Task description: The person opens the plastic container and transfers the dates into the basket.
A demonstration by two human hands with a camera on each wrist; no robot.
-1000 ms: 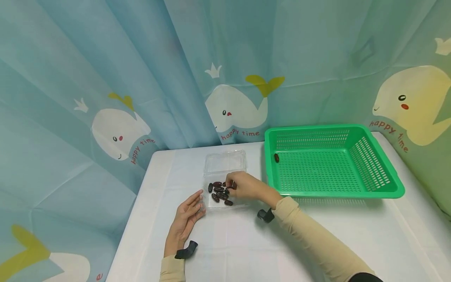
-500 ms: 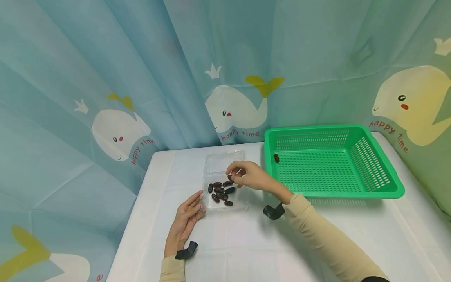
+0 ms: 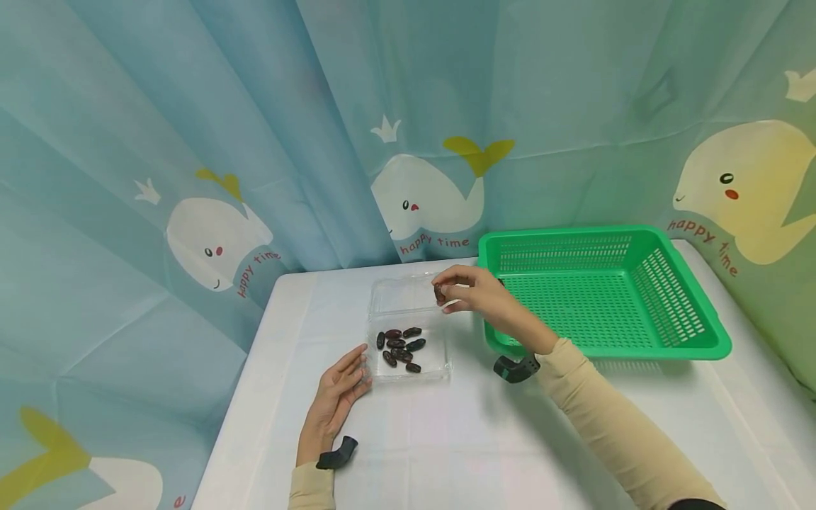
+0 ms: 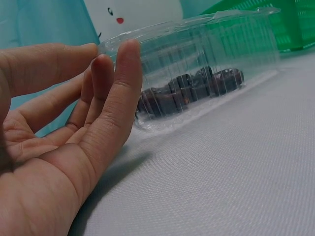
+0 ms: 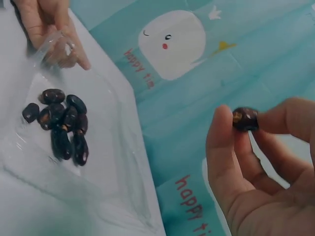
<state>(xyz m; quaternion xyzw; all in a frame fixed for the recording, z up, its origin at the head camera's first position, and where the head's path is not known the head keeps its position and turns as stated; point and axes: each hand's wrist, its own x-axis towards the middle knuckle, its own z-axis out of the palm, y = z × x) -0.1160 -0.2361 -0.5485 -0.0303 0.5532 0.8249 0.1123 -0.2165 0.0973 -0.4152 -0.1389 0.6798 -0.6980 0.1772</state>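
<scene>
Above table (image 3: 421, 439), hands (image 3: 335, 389) apart, right (image 3: 483, 294) pinching date (image 5: 245, 119)

Head view downward, wrist views nearer box (image 3: 436, 352)

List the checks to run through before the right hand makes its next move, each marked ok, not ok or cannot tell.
1. Date pinched in the right hand: ok, one is held in the air.
2. Held date over the green basket: not ok, in the head view it is left of the basket, by the open lid.
3. Basket upright with its top uncovered: ok.
4. Left hand bracing the clear container: cannot tell, it is at the left side, but any pressure does not show.
5. Container emptied: not ok, several dates lie in it.
</scene>
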